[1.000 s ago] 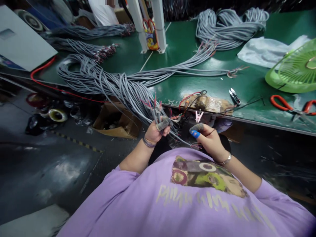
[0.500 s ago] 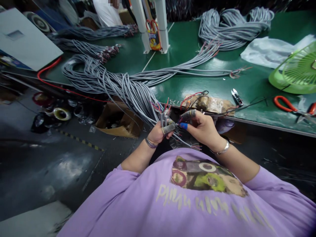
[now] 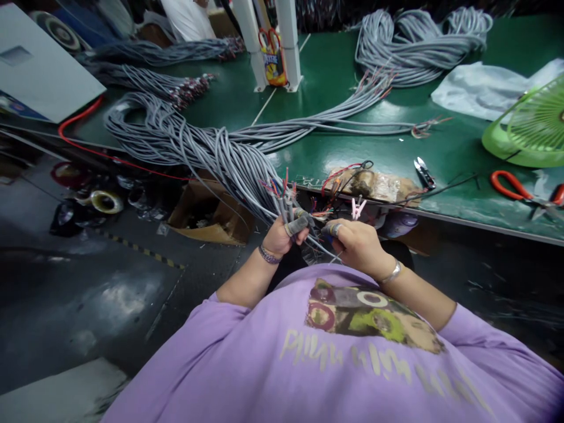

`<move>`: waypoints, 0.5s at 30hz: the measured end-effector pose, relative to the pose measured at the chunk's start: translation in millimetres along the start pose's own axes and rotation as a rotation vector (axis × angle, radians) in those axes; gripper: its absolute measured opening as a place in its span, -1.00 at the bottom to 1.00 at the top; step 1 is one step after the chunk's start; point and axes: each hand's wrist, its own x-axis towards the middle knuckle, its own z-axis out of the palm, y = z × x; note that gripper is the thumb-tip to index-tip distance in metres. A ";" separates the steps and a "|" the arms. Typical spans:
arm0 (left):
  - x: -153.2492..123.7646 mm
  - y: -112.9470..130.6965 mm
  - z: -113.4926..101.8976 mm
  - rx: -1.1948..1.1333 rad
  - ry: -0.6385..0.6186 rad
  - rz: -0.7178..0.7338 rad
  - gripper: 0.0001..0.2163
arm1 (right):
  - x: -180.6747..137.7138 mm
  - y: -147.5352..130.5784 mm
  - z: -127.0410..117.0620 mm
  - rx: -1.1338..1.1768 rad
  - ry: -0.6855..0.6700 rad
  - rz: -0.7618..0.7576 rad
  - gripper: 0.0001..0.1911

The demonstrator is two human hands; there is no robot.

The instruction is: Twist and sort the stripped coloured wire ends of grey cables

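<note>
My left hand is closed around the stripped ends of several grey cables; red, blue and white inner wires fan out above the fist. Grey covers sit on some of its fingers. Just to the right, my right hand is closed, its covered fingertips pressed together and a small gap away from the left fingers. A grey cable runs below the left hand up to the right fingers, but whatever they pinch is hidden. Behind the left hand, the large grey cable bundle hangs over the bench edge.
On the green bench are snips, red-handled pliers, a green fan and another cable coil. A pink clip stands at the bench edge. A cardboard box is below.
My right hand has moved down and slightly away from the left fingertips, its fingers curling in. The pink clip and coloured wires behind it now show. My left hand keeps its hold.
</note>
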 end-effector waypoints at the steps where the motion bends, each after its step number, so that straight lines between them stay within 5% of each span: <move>1: -0.4 0.2 -1.1 -0.015 0.000 0.011 -0.55 | -1.9 1.4 0.1 0.023 -0.016 0.013 -0.79; 5: -3.1 -2.8 -5.1 -0.018 -0.009 0.019 -0.58 | -7.2 1.5 -6.1 0.283 0.110 0.234 -0.87; 8: -4.7 -7.0 -6.5 0.018 -0.015 0.007 -0.59 | -3.7 -4.9 -10.0 0.528 0.263 0.437 -0.71; 12: -5.8 -7.6 -4.6 0.065 -0.030 -0.022 -0.57 | 11.1 -17.7 -4.1 0.923 0.133 0.522 -0.37; 15: -7.1 -4.7 -2.9 0.070 -0.046 -0.043 -0.55 | 21.1 -23.6 5.8 1.175 0.078 0.540 -0.41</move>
